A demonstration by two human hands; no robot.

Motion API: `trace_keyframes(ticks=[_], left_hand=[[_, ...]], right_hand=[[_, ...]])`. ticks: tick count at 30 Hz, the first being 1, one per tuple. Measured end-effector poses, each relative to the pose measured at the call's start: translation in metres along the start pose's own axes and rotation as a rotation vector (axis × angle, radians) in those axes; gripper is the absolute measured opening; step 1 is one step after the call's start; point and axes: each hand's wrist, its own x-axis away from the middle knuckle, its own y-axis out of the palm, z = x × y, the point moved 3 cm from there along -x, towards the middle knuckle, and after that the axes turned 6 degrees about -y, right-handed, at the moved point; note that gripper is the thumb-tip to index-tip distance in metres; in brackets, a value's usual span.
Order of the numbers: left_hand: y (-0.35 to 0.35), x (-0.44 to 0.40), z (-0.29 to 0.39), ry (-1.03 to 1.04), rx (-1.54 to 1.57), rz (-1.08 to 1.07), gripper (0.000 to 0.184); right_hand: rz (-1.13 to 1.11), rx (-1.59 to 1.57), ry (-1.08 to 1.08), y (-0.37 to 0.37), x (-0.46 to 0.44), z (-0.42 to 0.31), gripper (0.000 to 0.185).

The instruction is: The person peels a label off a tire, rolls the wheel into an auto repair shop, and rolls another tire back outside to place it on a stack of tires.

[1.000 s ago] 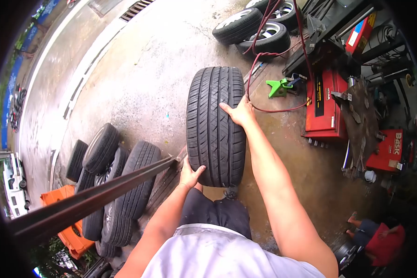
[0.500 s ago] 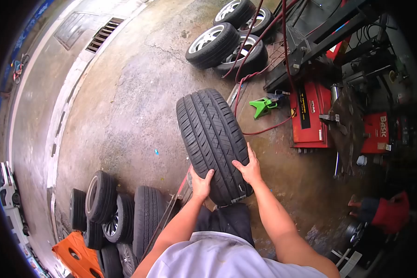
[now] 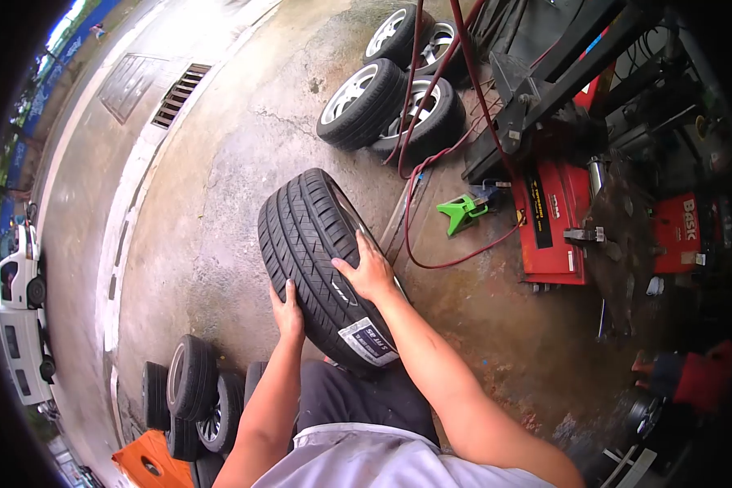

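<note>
A black tire (image 3: 313, 244) stands upright in front of my legs, its tread facing me and a white and blue label (image 3: 369, 340) stuck on the lower part. My left hand (image 3: 288, 309) presses on its left side, thumb on the tread. On the right edge my right hand (image 3: 368, 268) grips the tire, thumb across the tread and fingers over the sidewall. Whether the tire touches the floor is hidden.
Several wheels (image 3: 362, 106) lie piled ahead, and more tires (image 3: 193, 378) stand at lower left by an orange object (image 3: 150, 459). A green jack stand (image 3: 462, 213), a red hose (image 3: 443, 265) and red machine (image 3: 549, 220) are right. Another person (image 3: 699, 378) is far right.
The tire has shifted left with both hands on it and has turned, bringing the white and blue label into view. My view has also shifted.
</note>
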Motion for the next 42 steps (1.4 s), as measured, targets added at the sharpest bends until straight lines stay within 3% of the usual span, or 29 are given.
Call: trace_keyframes(ticks=[2, 5, 7, 9, 13, 16, 20, 22, 23, 24, 26, 27, 29, 30, 32, 34, 36, 38, 42], left_hand=[[-0.005, 0.002, 0.009, -0.045, 0.049, 0.021, 0.072], [-0.017, -0.045, 0.002, -0.074, 0.227, -0.113, 0.068], [-0.035, -0.071, 0.017, -0.153, 0.070, 0.008, 0.067], [-0.056, -0.127, -0.002, -0.172, 0.099, -0.038, 0.067], [-0.072, -0.215, 0.010, -0.301, 0.227, -0.158, 0.065], [-0.092, -0.281, -0.020, -0.256, 0.294, -0.223, 0.064], [-0.106, -0.386, -0.073, -0.205, 0.367, -0.167, 0.076], [-0.109, -0.436, -0.133, -0.262, 0.310, -0.135, 0.077], [-0.111, -0.444, -0.151, -0.183, 0.254, -0.012, 0.079], [-0.124, -0.449, -0.120, -0.234, 0.522, 0.001, 0.075], [-0.151, -0.491, -0.083, -0.006, 0.468, -0.044, 0.067], [-0.166, -0.500, -0.063, -0.026, 0.413, -0.021, 0.064], [-0.168, -0.545, -0.101, -0.064, 0.129, -0.042, 0.077], [-0.172, -0.541, -0.104, -0.021, 0.006, 0.005, 0.082], [-0.190, -0.512, -0.083, 0.075, -0.220, 0.154, 0.090], [-0.198, -0.511, -0.063, 0.059, -0.067, 0.167, 0.089], [-0.193, -0.536, -0.073, -0.032, -0.132, 0.137, 0.090], [-0.205, -0.545, -0.071, 0.024, -0.115, 0.131, 0.088], [-0.191, -0.559, -0.064, -0.040, -0.346, 0.105, 0.089]], right_hand=[[0.053, -0.150, -0.025, 0.006, 0.037, 0.021, 0.087], [0.013, -0.290, -0.005, 0.024, 0.085, 0.059, 0.084], [0.056, -0.111, -0.089, 0.048, 0.100, 0.069, 0.085], [0.080, -0.014, -0.143, 0.071, 0.097, 0.070, 0.085], [0.147, 0.024, -0.230, 0.114, 0.017, 0.038, 0.077], [0.128, 0.053, -0.201, 0.151, -0.059, -0.002, 0.072], [-0.013, 0.325, -0.195, 0.268, -0.176, -0.003, 0.078], [-0.011, 0.469, -0.298, 0.344, -0.221, 0.013, 0.079], [-0.044, 0.507, -0.237, 0.362, -0.243, -0.009, 0.080], [-0.077, 0.556, -0.180, 0.372, -0.273, -0.046, 0.081], [-0.133, 0.569, -0.170, 0.387, -0.321, -0.117, 0.083], [-0.177, 0.569, -0.169, 0.399, -0.331, -0.117, 0.084], [-0.179, 0.572, -0.216, 0.440, -0.369, -0.102, 0.082], [-0.177, 0.652, -0.220, 0.458, -0.364, -0.075, 0.079], [-0.013, 0.547, -0.224, 0.463, -0.359, -0.088, 0.077], [-0.032, 0.537, -0.247, 0.466, -0.376, -0.118, 0.074], [-0.109, 0.531, -0.292, 0.483, -0.397, -0.086, 0.073], [-0.071, 0.579, -0.211, 0.479, -0.399, -0.098, 0.072], [-0.059, 0.492, -0.282, 0.478, -0.412, -0.067, 0.070]])
